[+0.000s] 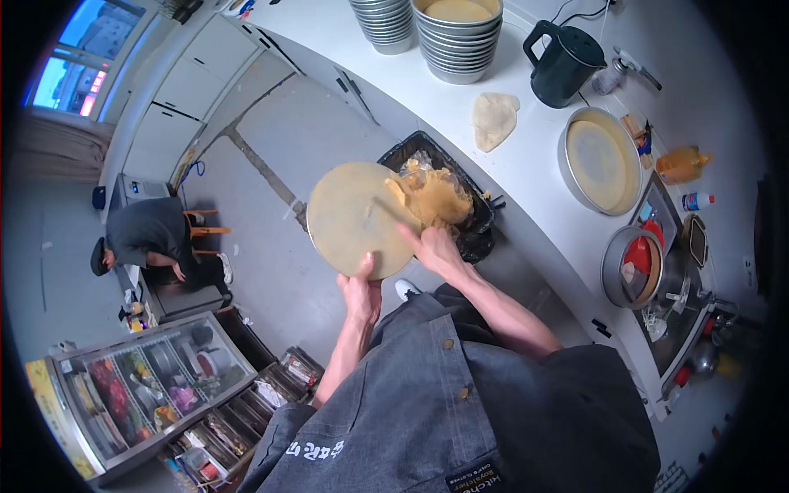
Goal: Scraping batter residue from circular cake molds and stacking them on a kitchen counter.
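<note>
My left hand (360, 294) grips the lower edge of a round disc (345, 215), its thumb on top. A thin yellowish film coats the disc, which looks like a removable cake-pan base. Over the disc's right edge is my right hand (441, 251), one finger extended and blurred across the surface. A faint streak lies ahead of that finger; whether the hand holds a thin tool is unclear. A strip of yellow cake residue (396, 191) lifts at the disc's edge. Behind it, a bin (419, 138) lined with a black bag holds a heap of cake scraps (445, 196).
On the white counter (530, 160) stand stacked cake pans (459, 49), a dark kettle (564, 65), a flat pale piece (495, 120) and a coated pan (601, 160). Another pan (635, 268) sits by the sink. A seated person (148, 234) and a glass display fridge (154, 388) are leftward.
</note>
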A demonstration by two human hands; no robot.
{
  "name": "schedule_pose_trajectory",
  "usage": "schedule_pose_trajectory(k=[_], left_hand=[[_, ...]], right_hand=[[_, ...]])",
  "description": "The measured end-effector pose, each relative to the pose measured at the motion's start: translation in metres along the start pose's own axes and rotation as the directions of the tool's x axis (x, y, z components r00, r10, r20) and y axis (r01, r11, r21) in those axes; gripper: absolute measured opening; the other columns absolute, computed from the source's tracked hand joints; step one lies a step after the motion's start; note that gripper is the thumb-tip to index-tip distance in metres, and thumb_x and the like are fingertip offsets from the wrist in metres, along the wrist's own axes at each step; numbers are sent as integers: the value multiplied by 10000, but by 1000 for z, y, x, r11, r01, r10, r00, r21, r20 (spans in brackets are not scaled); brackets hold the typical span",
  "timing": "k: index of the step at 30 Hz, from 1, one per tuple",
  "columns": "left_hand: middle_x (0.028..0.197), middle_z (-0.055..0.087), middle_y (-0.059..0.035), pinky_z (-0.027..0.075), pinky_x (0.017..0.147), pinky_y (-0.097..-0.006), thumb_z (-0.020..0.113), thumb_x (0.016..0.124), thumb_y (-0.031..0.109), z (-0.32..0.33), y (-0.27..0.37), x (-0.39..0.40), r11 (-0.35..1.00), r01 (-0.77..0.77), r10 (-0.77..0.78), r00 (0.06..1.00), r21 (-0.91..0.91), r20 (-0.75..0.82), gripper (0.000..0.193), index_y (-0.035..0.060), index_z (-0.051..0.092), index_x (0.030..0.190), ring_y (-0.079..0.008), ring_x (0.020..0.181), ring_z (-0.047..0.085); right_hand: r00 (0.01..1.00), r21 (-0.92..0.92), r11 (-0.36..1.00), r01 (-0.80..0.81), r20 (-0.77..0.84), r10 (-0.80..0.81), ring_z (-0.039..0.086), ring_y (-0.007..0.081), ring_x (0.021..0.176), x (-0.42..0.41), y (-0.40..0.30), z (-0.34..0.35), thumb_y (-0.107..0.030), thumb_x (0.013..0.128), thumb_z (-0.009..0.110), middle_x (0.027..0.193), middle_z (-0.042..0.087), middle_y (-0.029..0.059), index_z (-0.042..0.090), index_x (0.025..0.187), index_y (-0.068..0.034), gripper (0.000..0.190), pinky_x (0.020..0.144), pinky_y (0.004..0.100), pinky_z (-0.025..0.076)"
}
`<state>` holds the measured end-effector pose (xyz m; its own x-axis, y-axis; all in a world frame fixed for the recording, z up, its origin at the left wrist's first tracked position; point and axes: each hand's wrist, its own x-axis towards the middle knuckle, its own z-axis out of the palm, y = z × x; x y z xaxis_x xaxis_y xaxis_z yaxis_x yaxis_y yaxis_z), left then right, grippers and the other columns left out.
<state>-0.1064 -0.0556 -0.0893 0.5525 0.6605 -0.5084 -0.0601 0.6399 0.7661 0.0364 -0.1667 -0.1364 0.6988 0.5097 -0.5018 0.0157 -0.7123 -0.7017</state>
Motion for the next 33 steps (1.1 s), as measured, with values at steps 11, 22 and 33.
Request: schedule_pose_trajectory(k=[11, 22, 33], left_hand=[[1215, 649, -158, 559, 925, -403, 646, 911, -50, 15, 18, -7, 997, -8, 8, 1000, 73, -6, 345, -92, 578, 1247, -257, 1077, 661], [1168, 669, -165, 564, 865, -393, 662, 896, -60, 12, 13, 1, 980, 3, 3, 1000, 199, -27, 341, -98, 592, 1227, -263, 1014, 679], [1246, 626, -158, 500, 1013, -422, 623, 882, -47, 18, 25, 16, 998, -10, 14, 997, 57, -71, 423, -74, 541, 1295, -266, 1130, 629]], right_hand=[[1000, 23, 1000, 9, 25, -9, 692, 503, 878, 8, 1, -1, -794, 931, 366, 794, 663, 367, 715, 794, 120, 989, 772, 547, 554], [989, -77, 993, 89, 122, -79, 710, 478, 867, -19, 5, 2, -760, 970, 320, 784, 686, 329, 722, 827, 118, 976, 792, 535, 559], [995, 137, 986, 95, 26, -99, 699, 432, 916, -4, 11, -13, -707, 948, 470, 904, 723, 263, 729, 995, 59, 810, 824, 486, 525]])
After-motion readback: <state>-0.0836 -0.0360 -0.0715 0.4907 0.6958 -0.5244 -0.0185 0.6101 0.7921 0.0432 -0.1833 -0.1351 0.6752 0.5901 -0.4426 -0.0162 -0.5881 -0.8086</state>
